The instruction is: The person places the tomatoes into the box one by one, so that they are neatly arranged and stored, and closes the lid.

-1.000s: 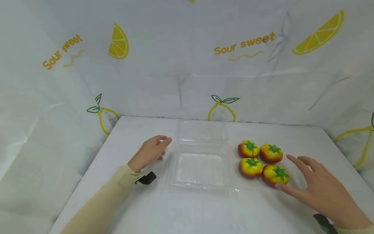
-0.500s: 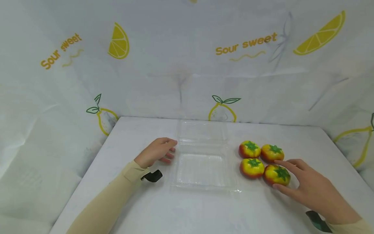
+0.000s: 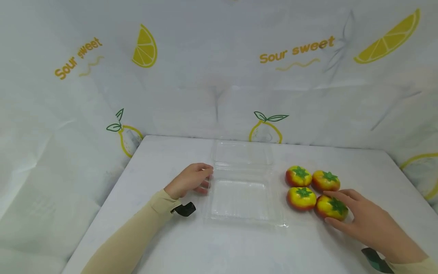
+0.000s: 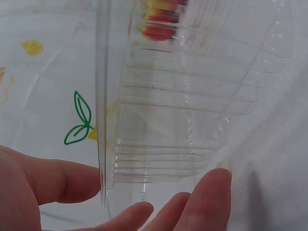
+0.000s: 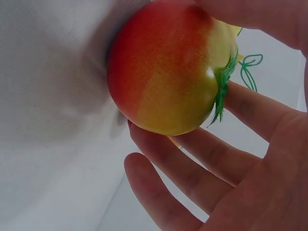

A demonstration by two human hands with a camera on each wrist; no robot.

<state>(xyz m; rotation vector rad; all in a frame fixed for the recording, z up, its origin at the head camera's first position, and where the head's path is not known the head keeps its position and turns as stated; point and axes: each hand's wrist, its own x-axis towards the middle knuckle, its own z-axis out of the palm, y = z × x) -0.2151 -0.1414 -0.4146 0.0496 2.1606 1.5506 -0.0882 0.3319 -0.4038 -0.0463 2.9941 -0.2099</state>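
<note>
A clear plastic hinged container [image 3: 241,199] lies with its lid [image 3: 243,153] folded back toward the wall. My left hand [image 3: 192,179] is at its left side; in the left wrist view the thumb [image 4: 72,182] meets the rim from one side and the fingers curl at the other. To the right, my right hand [image 3: 371,222] grips the front right red-and-yellow toy fruit [image 5: 166,72], which has a green leafy top. Thumb and fingers lie around opposite sides of it. The fruit sits low by the white table surface.
Three similar toy fruits stand close beside the gripped one: front left [image 3: 301,199], back left [image 3: 298,176] and back right [image 3: 326,180]. A white lemon-printed sheet [image 3: 191,102] rises behind the white table [image 3: 236,251].
My right hand has moved left and closed around the front right fruit. My left hand has moved right to the container's edge. The head view has shifted slightly.
</note>
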